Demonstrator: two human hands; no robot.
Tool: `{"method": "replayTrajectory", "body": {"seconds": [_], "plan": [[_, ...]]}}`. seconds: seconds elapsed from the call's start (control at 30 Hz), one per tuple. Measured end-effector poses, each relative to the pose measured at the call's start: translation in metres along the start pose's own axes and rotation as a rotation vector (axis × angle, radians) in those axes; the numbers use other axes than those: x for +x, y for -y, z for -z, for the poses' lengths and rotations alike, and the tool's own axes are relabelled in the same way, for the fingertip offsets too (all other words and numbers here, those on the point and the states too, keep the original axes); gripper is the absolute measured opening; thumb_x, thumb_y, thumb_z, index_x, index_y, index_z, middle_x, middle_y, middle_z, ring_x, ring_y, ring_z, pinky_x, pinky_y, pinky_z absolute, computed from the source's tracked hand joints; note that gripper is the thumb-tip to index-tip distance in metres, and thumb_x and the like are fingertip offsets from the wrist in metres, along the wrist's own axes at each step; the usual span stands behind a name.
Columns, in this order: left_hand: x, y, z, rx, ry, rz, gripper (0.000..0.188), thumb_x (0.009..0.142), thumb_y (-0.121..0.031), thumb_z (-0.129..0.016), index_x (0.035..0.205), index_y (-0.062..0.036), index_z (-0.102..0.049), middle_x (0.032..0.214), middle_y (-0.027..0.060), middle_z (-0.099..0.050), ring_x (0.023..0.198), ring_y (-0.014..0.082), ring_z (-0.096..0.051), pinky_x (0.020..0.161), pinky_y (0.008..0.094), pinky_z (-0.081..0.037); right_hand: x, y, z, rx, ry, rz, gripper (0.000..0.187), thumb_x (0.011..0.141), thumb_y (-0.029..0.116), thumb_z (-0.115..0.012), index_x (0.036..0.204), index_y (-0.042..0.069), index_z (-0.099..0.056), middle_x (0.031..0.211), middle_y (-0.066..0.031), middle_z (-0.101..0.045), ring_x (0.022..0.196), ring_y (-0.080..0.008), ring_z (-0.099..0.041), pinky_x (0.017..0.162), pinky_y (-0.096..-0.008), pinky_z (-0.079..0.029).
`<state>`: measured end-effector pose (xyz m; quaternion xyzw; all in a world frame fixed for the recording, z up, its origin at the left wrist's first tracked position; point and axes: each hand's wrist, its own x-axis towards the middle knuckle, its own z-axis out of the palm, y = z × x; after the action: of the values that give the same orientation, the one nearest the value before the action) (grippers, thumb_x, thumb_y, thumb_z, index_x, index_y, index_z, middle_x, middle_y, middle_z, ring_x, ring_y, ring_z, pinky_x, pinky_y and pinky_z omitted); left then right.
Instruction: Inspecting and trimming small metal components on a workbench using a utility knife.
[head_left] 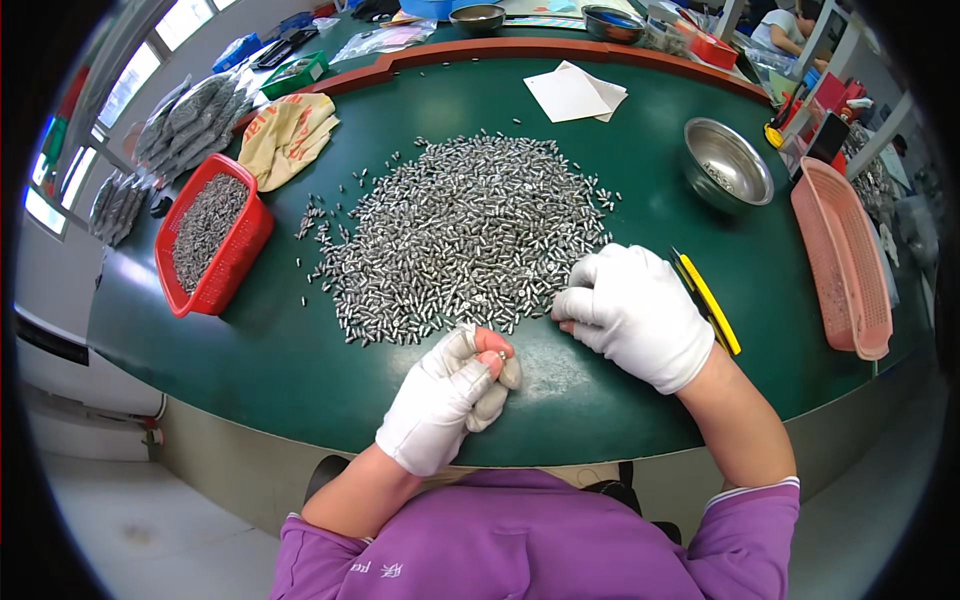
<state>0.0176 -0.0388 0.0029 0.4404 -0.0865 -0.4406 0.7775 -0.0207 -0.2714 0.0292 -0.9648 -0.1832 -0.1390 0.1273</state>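
A wide heap of small silver metal pins covers the middle of the green table. My left hand, in a white glove with thumb and fingertip bare, pinches one small metal part just in front of the heap. Most of that part is covered by the fingers. At the heap's right front edge, my gloved right hand rests with its fingers curled down. Its fingertips are partly hidden, and whatever they hold cannot be made out.
A red basket full of small parts stands left, beside a yellowish cloth bag. White papers lie at the back. Rightward are a steel bowl, a yellow-handled tool and a pink basket. A raised brown edge borders the table's back.
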Motion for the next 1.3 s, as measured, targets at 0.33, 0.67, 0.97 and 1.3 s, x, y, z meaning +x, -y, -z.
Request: {"method": "replayTrajectory", "body": {"seconds": [0.33,0.67,0.97,1.3], "plan": [[0.001,0.001,0.001,-0.014,0.0,0.012,0.016,0.097,-0.023,-0.058,0.106,-0.0098,-0.056,0.088,0.0012,-0.059,0.057,0.0041,-0.041,0.05,0.0182,-0.032,-0.002,0.005,-0.008,-0.115,-0.029,-0.033,0.011,0.073,0.01,-0.067,0.08,0.012,-0.06,0.079,-0.005,-0.054,0.076,-0.0258,-0.055,0.067,-0.0388,-0.045],[0.002,0.0,0.0,-0.01,0.019,-0.013,0.014,0.096,-0.022,-0.06,0.103,-0.0108,-0.054,0.09,0.0034,-0.058,0.058,0.0046,-0.039,0.051,0.0187,-0.031,-0.007,-0.043,0.014,-0.365,-0.404,-0.36,0.018,0.074,0.015,-0.073,0.09,0.01,-0.067,0.096,-0.0059,-0.062,0.09,-0.0273,-0.06,0.08,-0.0394,-0.049],[-0.003,-0.002,-0.001,-0.078,0.056,-0.086,0.017,0.097,-0.027,-0.059,0.099,-0.0106,-0.054,0.066,-0.0047,-0.036,0.049,0.0032,-0.026,0.043,0.0198,-0.02,-0.022,-0.033,0.032,-0.446,-0.283,-0.595,0.021,0.081,0.027,-0.069,0.096,0.012,-0.069,0.087,-0.009,-0.064,0.085,-0.0278,-0.064,0.075,-0.0397,-0.052],[-0.031,0.001,-0.003,1.434,-0.313,-0.406,0.006,0.084,-0.009,-0.067,0.086,-0.007,-0.062,0.073,0.0079,-0.064,0.062,0.0199,-0.062,0.06,0.0297,-0.049,-0.094,-0.001,0.021,-0.38,-0.192,-0.963,0.022,0.078,0.022,-0.073,0.093,0.007,-0.065,0.095,-0.0109,-0.062,0.088,-0.031,-0.062,0.075,-0.0417,-0.052]]}}
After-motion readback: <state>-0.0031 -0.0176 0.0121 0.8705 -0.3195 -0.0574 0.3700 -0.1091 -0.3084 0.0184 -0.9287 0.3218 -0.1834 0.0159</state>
